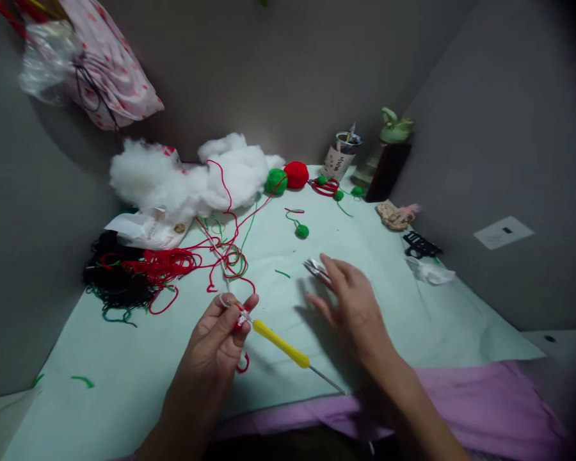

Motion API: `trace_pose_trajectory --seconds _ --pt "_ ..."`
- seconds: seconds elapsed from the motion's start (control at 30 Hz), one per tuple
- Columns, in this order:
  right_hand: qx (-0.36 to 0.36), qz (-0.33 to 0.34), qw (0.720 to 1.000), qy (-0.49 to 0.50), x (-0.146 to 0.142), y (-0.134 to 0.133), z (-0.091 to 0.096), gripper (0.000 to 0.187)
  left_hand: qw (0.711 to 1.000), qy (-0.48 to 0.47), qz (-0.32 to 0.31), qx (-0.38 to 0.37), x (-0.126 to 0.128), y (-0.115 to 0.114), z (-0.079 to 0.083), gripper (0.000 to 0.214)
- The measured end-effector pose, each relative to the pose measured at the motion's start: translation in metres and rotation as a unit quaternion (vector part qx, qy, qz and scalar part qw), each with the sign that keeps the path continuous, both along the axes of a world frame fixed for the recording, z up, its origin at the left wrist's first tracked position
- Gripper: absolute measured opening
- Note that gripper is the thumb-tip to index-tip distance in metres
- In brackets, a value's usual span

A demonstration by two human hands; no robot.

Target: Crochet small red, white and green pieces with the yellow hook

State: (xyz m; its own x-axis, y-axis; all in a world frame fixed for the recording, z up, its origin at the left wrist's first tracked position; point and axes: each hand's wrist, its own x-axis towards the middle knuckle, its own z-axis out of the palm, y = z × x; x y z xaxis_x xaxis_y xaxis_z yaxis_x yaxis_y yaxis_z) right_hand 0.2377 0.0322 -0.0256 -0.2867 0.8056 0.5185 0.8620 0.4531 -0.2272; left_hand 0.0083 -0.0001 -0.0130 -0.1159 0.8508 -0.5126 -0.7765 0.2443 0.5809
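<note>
My left hand (216, 339) is closed around a small red and white crochet piece (242, 317), with white yarn looped by its fingers. A crochet hook with a yellow handle (281, 344) sticks out of the piece toward the lower right, its far metal end near the table's front edge. To the right, my right hand (355, 307) hovers low over the table, thumb and index finger apart. Small metal snips (318, 269) show at its fingertips, their rear part hidden under the fingers; whether the fingers touch them I cannot tell.
White stuffing (187, 179) is heaped at the back left, with tangled red yarn (173, 259) and black yarn (118, 275) before it. A green ball (276, 182), a red ball (296, 174), red-handled scissors (325, 187) and a pen cup (338, 159) line the back.
</note>
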Motion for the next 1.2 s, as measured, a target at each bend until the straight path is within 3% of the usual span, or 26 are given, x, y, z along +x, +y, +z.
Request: trace_pose_trajectory --seconds 0.1,0.2,0.3,0.43,0.67,0.8,1.03,1.2 --pt "-0.110 0.167 0.967 0.157 -0.023 -0.017 0.003 0.058 0.999 0.003 -0.050 0.009 0.004 0.000 0.001 0.020" --pt "-0.168 0.231 0.918 0.274 -0.047 -0.037 0.009 0.044 0.992 0.007 -0.120 0.032 0.007 -0.004 0.003 0.023" --pt "-0.183 0.227 0.887 0.357 -0.057 -0.045 0.015 0.037 0.989 0.008 -0.137 0.055 0.009 -0.008 0.004 0.028" --pt "-0.205 0.204 0.851 0.439 -0.059 -0.042 0.017 0.033 0.991 0.042 -0.101 0.075 0.014 -0.011 0.003 0.029" --pt "-0.232 0.167 0.825 0.488 -0.065 -0.039 0.012 0.027 0.988 0.050 -0.120 0.086 0.016 -0.012 -0.001 0.040" --pt "-0.253 0.177 0.797 0.519 -0.065 -0.038 0.013 0.025 0.987 0.077 -0.115 0.084 0.015 -0.013 0.006 0.027" --pt "-0.260 0.192 0.803 0.501 -0.064 -0.040 0.014 0.025 0.983 0.114 -0.121 0.078 0.014 -0.010 0.013 0.015" --pt "-0.230 0.147 0.818 0.506 -0.068 -0.037 0.012 0.024 0.983 0.134 -0.099 0.083 0.018 -0.011 0.008 0.041"
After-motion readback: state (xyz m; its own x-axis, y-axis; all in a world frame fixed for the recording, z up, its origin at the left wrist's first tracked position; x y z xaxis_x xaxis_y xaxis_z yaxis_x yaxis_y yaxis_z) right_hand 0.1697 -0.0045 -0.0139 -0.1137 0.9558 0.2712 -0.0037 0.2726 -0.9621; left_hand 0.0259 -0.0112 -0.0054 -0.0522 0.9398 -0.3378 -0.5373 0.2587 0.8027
